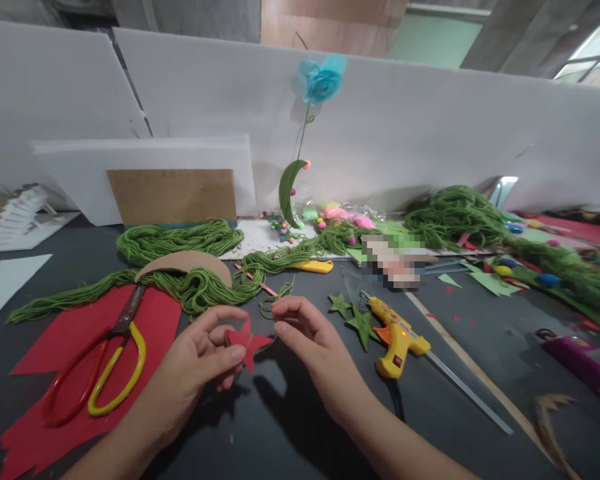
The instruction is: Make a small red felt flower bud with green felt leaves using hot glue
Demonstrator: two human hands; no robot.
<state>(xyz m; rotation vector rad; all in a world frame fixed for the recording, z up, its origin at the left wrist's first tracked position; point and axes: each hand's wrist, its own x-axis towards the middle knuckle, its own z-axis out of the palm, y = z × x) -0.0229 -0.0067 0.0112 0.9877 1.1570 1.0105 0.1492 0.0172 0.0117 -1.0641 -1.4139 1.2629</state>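
My left hand (203, 363) pinches a small red felt star (247, 343) between thumb and fingers, just above the dark table. My right hand (313, 340) hovers close to the star's right side, its fingers curled and thumb bent inward; whether it holds anything is hidden. A short loop of green yarn (276, 298) lies on the table just beyond both hands.
Red-and-yellow scissors (100, 373) lie on a red felt sheet (55, 373) at left. A yellow glue gun (396, 333) and green felt leaves (357, 320) lie at right. Green yarn bundles (180, 241), a cardboard arc (185, 261), a yellow cutter (313, 267) and a blue flower (323, 80) stand behind.
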